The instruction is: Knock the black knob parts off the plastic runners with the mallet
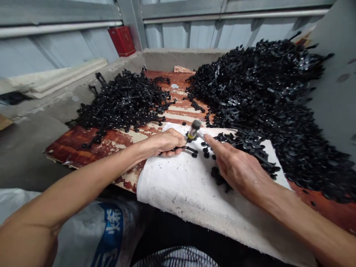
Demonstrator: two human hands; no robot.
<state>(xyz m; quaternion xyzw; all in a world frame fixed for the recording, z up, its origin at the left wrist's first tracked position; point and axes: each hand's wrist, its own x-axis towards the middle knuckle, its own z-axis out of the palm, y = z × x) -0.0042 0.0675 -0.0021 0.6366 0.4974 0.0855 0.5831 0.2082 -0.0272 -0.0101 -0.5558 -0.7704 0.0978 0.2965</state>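
Observation:
My left hand (167, 142) is closed on a black plastic sprue piece (187, 149) that lies on a white cloth (178, 178). My right hand (239, 167) grips a small hammer (194, 129) whose blurred dark head with a yellow band hovers just above that piece; the forefinger lies along the handle. Loose black round parts (206, 152) dot the cloth between my hands, and more sit under my right palm.
A big heap of black plastic sprues (272, 107) fills the right side of the worn red board (83, 146). A smaller heap (125, 102) lies at the left. A red box (122, 40) stands by the grey wall. A white and blue sack (105, 233) lies below.

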